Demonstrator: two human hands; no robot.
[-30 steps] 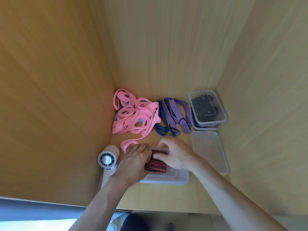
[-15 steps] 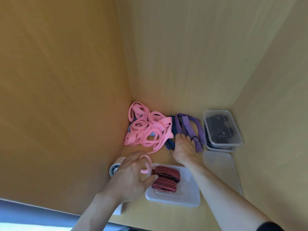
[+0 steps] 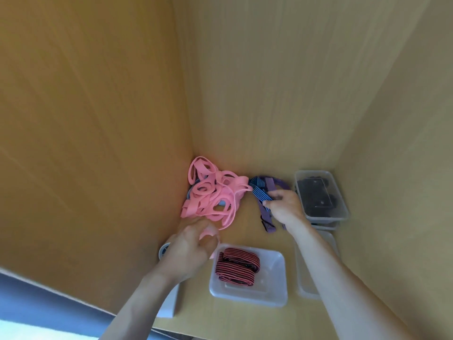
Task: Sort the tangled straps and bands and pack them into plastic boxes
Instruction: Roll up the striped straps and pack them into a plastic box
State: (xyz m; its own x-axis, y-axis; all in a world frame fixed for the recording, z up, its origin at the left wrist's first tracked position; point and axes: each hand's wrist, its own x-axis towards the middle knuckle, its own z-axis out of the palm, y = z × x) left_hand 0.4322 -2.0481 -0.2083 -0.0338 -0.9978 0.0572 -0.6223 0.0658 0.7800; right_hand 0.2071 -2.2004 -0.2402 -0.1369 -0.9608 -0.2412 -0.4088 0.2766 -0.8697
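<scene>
The pink bands lie knotted in the back left corner of the shelf floor, the blue striped strap just beside them. The right hand pinches that strap between thumb and fingers, probably to draw it free. The left hand curls its fingers at a pink tail; blur hides any grip. Near the front edge the open box holds a folded red striped strap.

No writing, label, brand, number or sign can be read on anything in view. The dark items inside the lidded plastic box by the back wall are too blurred to show any marking.
</scene>
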